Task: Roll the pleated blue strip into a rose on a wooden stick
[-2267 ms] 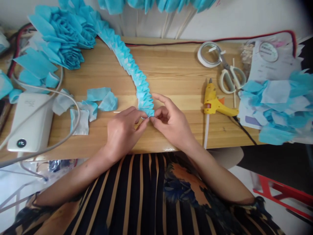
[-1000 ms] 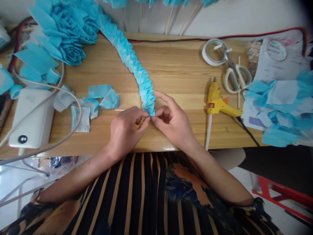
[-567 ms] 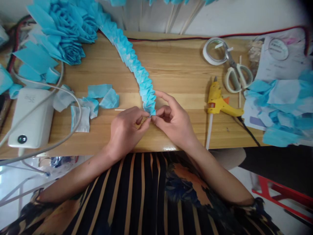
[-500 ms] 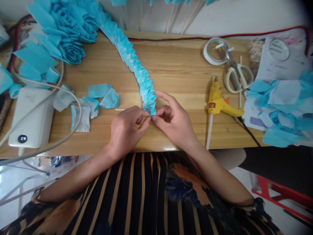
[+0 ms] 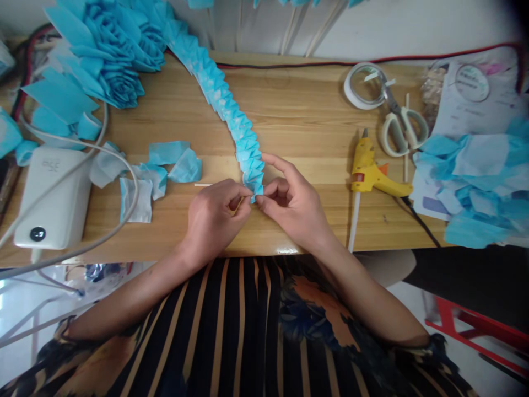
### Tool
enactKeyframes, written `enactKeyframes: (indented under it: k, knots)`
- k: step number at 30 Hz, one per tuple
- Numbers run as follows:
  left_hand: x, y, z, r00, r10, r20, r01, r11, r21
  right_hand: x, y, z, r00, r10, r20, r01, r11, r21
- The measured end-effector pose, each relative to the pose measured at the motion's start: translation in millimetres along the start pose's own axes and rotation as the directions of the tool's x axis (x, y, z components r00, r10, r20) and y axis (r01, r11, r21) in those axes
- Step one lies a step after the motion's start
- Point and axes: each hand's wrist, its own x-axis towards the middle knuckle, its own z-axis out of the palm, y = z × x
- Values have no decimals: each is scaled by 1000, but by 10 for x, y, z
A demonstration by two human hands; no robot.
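A long pleated strip of blue tissue paper (image 5: 231,116) runs from the back left of the wooden table (image 5: 297,116) down to its near end at the middle front. My left hand (image 5: 212,218) pinches that near end between thumb and forefinger. My right hand (image 5: 291,204) pinches the same end from the right, its forefinger stretched along the strip's side. Both hands rest on the table close to its front edge.
Blue paper flowers (image 5: 109,55) lie at the back left, loose tissue scraps (image 5: 159,171) left of my hands, a white power bank (image 5: 52,198) with cables at far left. Right: a yellow glue gun (image 5: 370,173), scissors (image 5: 400,127), tape roll (image 5: 361,85), tissue pile (image 5: 479,187).
My hands stay at the strip's end; the left fingers have shifted slightly on the fold. The view has drifted a little since the earliest frame.
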Motion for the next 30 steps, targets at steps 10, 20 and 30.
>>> enactKeyframes:
  k: [10,20,30]
  knots:
    - [3,-46,-51,994,97,52,-99,995,35,12,41,-60,999,-10,51,8,999,40]
    - [12,-24,-61,996,81,39,-83,995,50,-11,-23,-30,999,-17,32,17,1000,-12]
    - [28,-7,-66,999,-17,51,18,1000,-5,3,-37,-32,1000,7,25,-6,1000,-18]
